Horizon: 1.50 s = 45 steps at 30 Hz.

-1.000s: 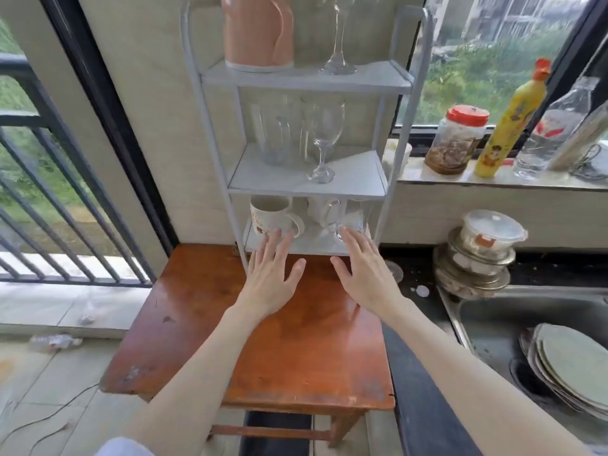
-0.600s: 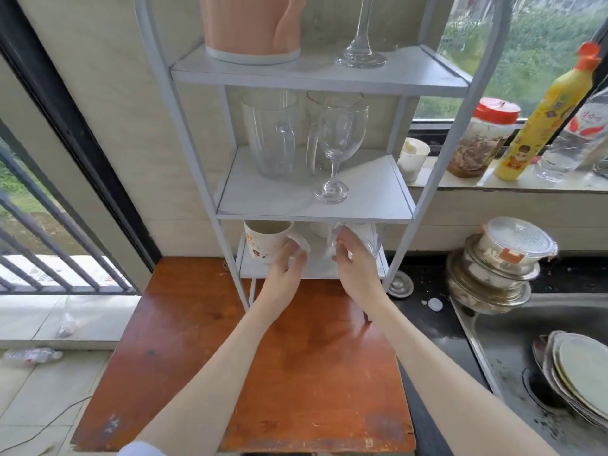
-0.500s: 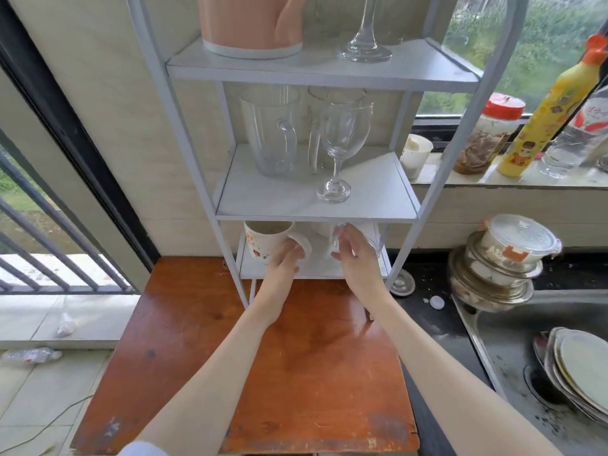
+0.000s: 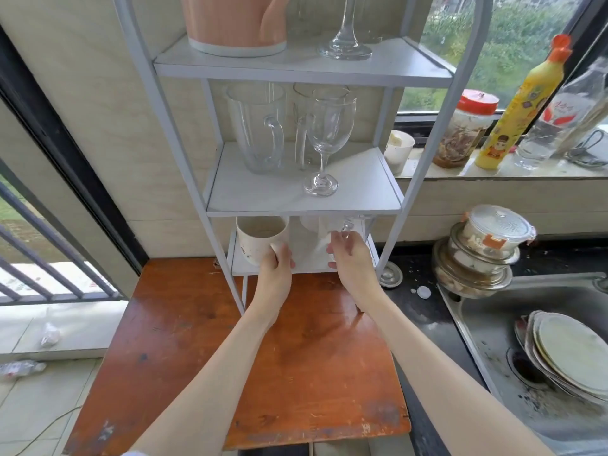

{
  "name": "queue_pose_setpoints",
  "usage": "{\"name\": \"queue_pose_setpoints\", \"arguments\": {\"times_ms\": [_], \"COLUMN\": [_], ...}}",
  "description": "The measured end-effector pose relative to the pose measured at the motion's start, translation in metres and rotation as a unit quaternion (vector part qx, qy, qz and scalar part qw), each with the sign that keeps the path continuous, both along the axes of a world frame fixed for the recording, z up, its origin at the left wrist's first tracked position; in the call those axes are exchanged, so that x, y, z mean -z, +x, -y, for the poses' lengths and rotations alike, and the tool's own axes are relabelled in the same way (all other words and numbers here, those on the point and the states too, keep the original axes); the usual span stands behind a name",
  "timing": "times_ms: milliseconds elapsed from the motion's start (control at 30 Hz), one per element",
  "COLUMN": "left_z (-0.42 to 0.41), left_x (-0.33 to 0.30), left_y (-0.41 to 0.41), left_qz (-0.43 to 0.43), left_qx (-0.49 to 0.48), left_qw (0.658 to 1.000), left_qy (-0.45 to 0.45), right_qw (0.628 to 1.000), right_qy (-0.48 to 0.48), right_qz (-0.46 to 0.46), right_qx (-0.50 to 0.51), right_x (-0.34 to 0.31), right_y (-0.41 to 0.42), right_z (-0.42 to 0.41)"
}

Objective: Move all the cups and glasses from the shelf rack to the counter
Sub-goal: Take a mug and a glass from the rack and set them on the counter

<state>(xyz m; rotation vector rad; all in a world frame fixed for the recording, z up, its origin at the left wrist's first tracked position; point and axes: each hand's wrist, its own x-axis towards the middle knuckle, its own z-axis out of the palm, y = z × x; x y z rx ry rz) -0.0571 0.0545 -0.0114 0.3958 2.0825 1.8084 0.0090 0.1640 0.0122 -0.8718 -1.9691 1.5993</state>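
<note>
On the bottom tier of the white shelf rack (image 4: 297,200), both hands at work. Left hand (image 4: 276,268) wrapped around the handle side of a cream mug (image 4: 258,238), fingers curled shut on it, mug upright and resting on the tier. Right hand (image 4: 350,258) closed on a clear glass (image 4: 357,225) at the right of the same tier, fingertips pinching its lower part; exact shape of that glass hard to tell under the shelf above. Between the two, a white cup (image 4: 311,225) further back, partly hidden. On the middle tier: a clear glass pitcher (image 4: 258,128) with handle, a tall glass mug (image 4: 302,126) just behind, and a wine glass (image 4: 329,139) upright in front. On the top tier: a pink jug (image 4: 233,24) beside the foot of another stemmed glass (image 4: 345,44). Below the rack, a reddish wooden counter (image 4: 296,373), bare where visible. To the right, a steel sink (image 4: 526,340) holding stacked plates (image 4: 572,353), lidded containers (image 4: 483,251) beside it, and a yellow bottle (image 4: 519,103) on the window ledge.
</note>
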Motion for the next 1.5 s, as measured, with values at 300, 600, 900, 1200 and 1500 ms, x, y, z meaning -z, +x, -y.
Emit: {"name": "queue_pose_setpoints", "arguments": {"times_ms": [300, 600, 900, 1200, 1500], "left_z": [0.031, 0.054, 0.032, -0.06, -0.163], "left_x": [0.0, -0.006, -0.02, -0.028, -0.029], "left_y": [0.038, 0.127, 0.306, 0.521, 0.697], "left_qz": [-0.026, -0.078, -0.061, -0.019, -0.04], "left_qx": [-0.055, -0.02, 0.083, 0.3, 0.52], "left_qw": [0.998, 0.997, 0.992, 0.949, 0.85], "left_qy": [0.022, 0.02, 0.069, 0.1, 0.078], "right_qw": [0.998, 0.999, 0.985, 0.925, 0.822], "right_qy": [0.012, 0.025, 0.013, 0.024, -0.013], "right_qz": [-0.017, 0.016, 0.014, 0.031, 0.016], "right_qx": [0.055, 0.04, 0.172, 0.378, 0.569], "right_x": [-0.001, 0.007, 0.0, -0.018, -0.011], "right_y": [0.044, 0.16, 0.403, 0.662, 0.851], "right_z": [0.013, 0.032, 0.027, 0.015, -0.007]}}
